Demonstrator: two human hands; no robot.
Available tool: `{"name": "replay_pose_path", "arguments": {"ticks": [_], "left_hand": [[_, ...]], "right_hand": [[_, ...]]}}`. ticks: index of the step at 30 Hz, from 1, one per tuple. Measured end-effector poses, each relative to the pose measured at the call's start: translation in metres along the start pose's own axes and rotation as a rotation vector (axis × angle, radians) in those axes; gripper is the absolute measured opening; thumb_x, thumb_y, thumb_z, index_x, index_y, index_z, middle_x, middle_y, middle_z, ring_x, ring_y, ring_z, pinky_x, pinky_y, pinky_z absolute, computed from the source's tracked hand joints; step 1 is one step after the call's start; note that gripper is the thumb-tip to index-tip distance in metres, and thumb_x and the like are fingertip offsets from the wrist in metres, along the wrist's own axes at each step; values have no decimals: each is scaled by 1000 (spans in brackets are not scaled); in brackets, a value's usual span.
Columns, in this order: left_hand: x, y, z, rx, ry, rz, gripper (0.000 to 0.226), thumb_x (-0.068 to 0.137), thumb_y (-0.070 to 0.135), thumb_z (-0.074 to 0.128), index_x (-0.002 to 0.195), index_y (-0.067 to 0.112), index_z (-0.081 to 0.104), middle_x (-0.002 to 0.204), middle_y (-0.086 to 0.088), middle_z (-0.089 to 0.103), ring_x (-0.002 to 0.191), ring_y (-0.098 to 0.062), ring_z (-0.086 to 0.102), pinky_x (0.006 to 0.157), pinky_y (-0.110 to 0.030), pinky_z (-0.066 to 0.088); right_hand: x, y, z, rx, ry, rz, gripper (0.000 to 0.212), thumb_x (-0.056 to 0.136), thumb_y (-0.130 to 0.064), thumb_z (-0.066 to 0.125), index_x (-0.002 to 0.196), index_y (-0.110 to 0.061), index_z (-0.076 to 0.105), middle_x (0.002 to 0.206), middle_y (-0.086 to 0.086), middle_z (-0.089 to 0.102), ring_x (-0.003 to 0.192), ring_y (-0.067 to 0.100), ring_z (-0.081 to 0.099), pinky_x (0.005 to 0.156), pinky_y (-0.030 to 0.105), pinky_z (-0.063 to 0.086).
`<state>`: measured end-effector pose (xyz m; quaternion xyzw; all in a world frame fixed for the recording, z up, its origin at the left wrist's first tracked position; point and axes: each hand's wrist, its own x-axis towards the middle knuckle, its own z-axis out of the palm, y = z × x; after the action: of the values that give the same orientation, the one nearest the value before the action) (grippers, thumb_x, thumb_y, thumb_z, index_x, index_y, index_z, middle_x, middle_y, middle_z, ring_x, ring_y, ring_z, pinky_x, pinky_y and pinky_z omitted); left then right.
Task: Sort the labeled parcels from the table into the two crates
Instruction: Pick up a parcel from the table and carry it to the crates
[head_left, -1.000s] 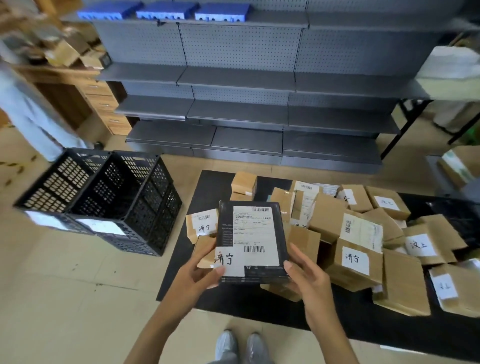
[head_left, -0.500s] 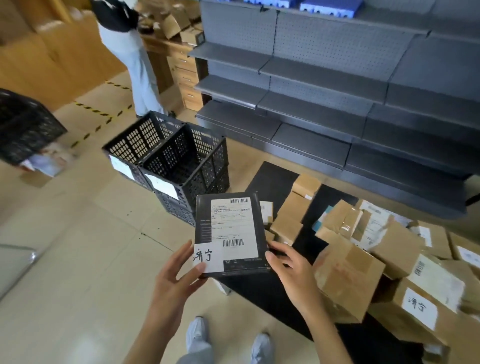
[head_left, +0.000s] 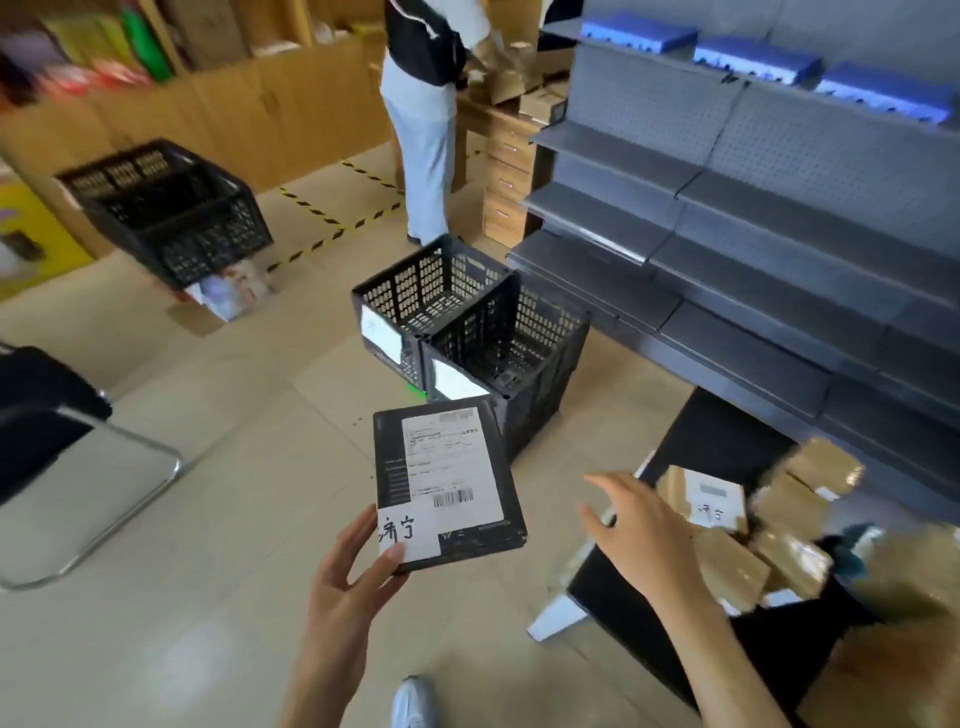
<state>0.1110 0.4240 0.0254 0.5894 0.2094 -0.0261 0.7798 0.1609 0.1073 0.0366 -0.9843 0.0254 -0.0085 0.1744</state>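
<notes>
Left hand (head_left: 345, 587) is holding the black parcel (head_left: 447, 480) by its near left corner, thumb lying on top of the handwritten white label (head_left: 408, 535), fingers underneath. Parcel is sitting flat, face up, in the air over the floor, just short of the two crates. A printed shipping label (head_left: 449, 465) with barcode is covering most of its top face.

Right hand (head_left: 636, 530) is hanging free beside the parcel, not touching it: grip wide, fingers spread and relaxed, holding nothing, hovering over the near edge of the bench (head_left: 717, 447).

The two black mesh crates are standing side by side on the floor, touching: near crate (head_left: 511, 364) and far crate (head_left: 426, 293), each wearing a white label on its front wall. What lies inside them is too hard to make out.

Bench is carrying a black cover and a pile of brown cardboard parcels (head_left: 769, 540); one near the corner, the labeled brown parcel (head_left: 709, 501), is showing a handwritten label. Motion blur is smearing the right side of the pile.

Background: grey shelving unit (head_left: 727, 218) on the right, a third black crate (head_left: 171, 213) further left, a chair (head_left: 57, 431) at the left edge, and another person (head_left: 423, 119) standing at a wooden desk.
</notes>
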Motion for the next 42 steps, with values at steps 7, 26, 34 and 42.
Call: {"name": "replay_pose_path", "arguments": {"ticks": [7, 26, 34, 42], "left_hand": [[66, 37, -56, 21, 21, 48, 46, 93, 2, 70, 134, 22, 66, 132, 5, 71, 114, -20, 72, 97, -48, 55], [396, 130, 9, 190, -25, -22, 53, 84, 14, 85, 133, 18, 66, 129, 4, 72, 111, -22, 73, 99, -54, 56], [539, 179, 51, 254, -139, -6, 45, 90, 2, 75, 132, 15, 67, 128, 3, 73, 107, -16, 74, 89, -39, 60], [701, 192, 66, 312, -276, -81, 46, 87, 2, 79, 128, 21, 70, 123, 5, 75, 106, -21, 75, 91, -41, 61]], "right_hand": [[69, -81, 30, -4, -14, -58, 42, 97, -50, 58, 134, -29, 61, 125, -9, 66, 113, 12, 62, 86, 28, 54], [376, -113, 102, 124, -61, 98, 34, 93, -46, 64, 125, -33, 65, 121, -18, 65, 103, 10, 66, 74, 27, 52], [479, -118, 114, 150, -77, 223, 32, 93, -44, 66, 122, -33, 67, 119, -14, 65, 106, 14, 66, 78, 33, 55], [576, -151, 153, 50, -66, 326, 30, 90, -46, 67, 117, -32, 68, 111, -15, 67, 94, 14, 68, 71, 35, 59]]}}
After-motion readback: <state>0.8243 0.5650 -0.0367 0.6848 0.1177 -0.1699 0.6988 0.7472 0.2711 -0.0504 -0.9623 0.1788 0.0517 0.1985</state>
